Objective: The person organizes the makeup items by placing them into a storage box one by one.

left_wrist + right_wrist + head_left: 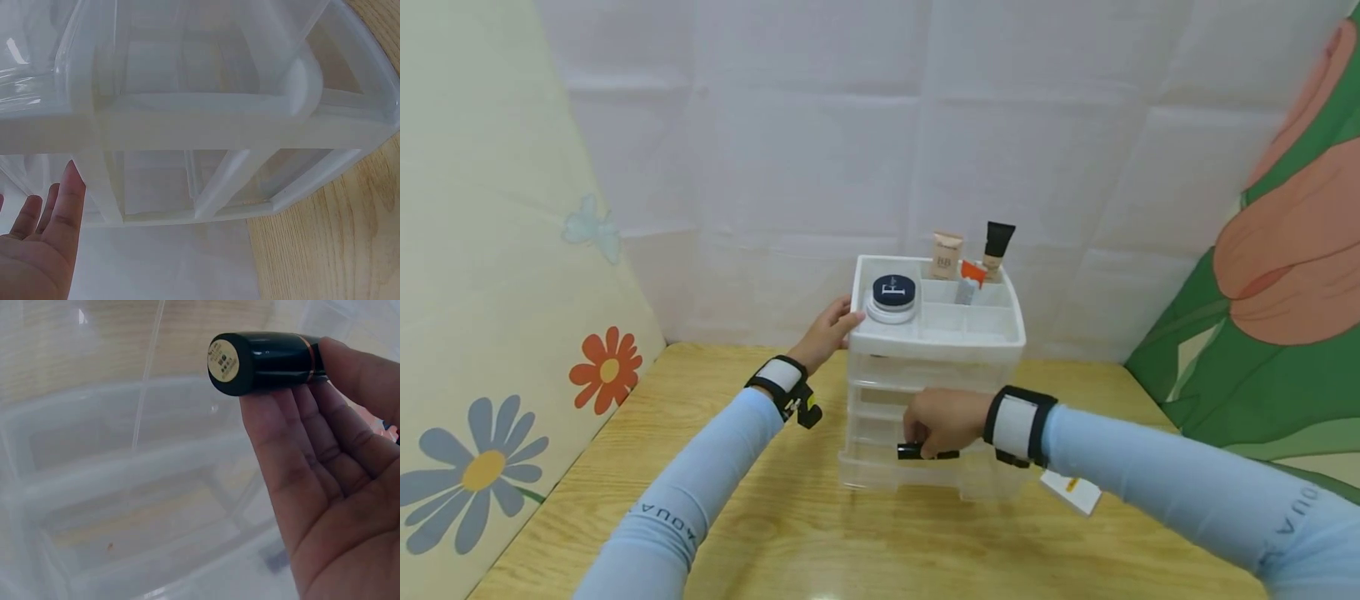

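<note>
A clear plastic drawer organizer (pixel 936 337) with a white top tray stands on the wooden table (pixel 775 533). My left hand (pixel 842 323) rests with straight fingers against the tray's left corner; the left wrist view shows the fingers (pixel 65 200) flat beside the organizer's clear frame (pixel 219 125). My right hand (pixel 925 433) is at the front of the lower drawers and holds a black lipstick tube (pixel 917 452). In the right wrist view the tube (pixel 269 362) lies between thumb and fingers (pixel 294 444), above an open clear drawer (pixel 125 506).
In the top tray sit a round compact with a dark lid (pixel 892 296), a beige tube (pixel 946 254), a black-capped tube (pixel 997 248) and an orange-capped item (pixel 970 282). A white card (pixel 1072 492) lies right of the organizer. Cloth walls close in behind and at both sides.
</note>
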{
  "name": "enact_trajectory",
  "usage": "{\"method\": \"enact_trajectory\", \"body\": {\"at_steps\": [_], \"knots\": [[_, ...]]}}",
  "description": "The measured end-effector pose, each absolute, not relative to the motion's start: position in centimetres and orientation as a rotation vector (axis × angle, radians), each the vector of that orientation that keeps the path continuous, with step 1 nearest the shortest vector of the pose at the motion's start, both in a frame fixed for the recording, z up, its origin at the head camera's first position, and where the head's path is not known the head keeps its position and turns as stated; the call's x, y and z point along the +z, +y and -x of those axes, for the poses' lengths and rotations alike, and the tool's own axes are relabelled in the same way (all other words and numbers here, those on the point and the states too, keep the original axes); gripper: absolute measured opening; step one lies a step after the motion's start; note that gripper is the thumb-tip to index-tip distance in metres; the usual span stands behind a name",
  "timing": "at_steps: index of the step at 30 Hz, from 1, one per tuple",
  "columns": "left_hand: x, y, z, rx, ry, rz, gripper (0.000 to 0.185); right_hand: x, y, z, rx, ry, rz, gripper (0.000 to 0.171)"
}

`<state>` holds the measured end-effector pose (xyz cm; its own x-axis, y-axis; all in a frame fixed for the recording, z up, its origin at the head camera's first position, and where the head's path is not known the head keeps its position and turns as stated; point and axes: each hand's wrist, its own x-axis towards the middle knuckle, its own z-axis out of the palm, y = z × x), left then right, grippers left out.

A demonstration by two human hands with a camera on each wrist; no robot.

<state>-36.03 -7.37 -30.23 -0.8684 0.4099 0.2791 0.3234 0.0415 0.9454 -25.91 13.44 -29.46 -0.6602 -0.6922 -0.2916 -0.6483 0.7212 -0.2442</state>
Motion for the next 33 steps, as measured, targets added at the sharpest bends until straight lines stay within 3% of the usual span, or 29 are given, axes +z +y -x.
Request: {"method": "enact_trajectory", "body": {"at_steps": [9, 25, 33], "knots": [[-28.7, -7.1, 34.2, 1.953, 2.223, -0.823, 0.051, -31.2, 13.3, 26.2, -0.095, 2.514, 1.076, 0.017], [-28.8, -7.2, 34.1, 1.983, 2.198, -0.840, 0.050, -32.0, 13.8, 26.2, -0.115, 2.480, 1.064, 0.017], [-30.5, -7.3, 36.3, 2.017, 2.208, -0.814, 0.050, -31.8, 13.9, 26.1, -0.125, 2.476, 1.034, 0.017]]}}
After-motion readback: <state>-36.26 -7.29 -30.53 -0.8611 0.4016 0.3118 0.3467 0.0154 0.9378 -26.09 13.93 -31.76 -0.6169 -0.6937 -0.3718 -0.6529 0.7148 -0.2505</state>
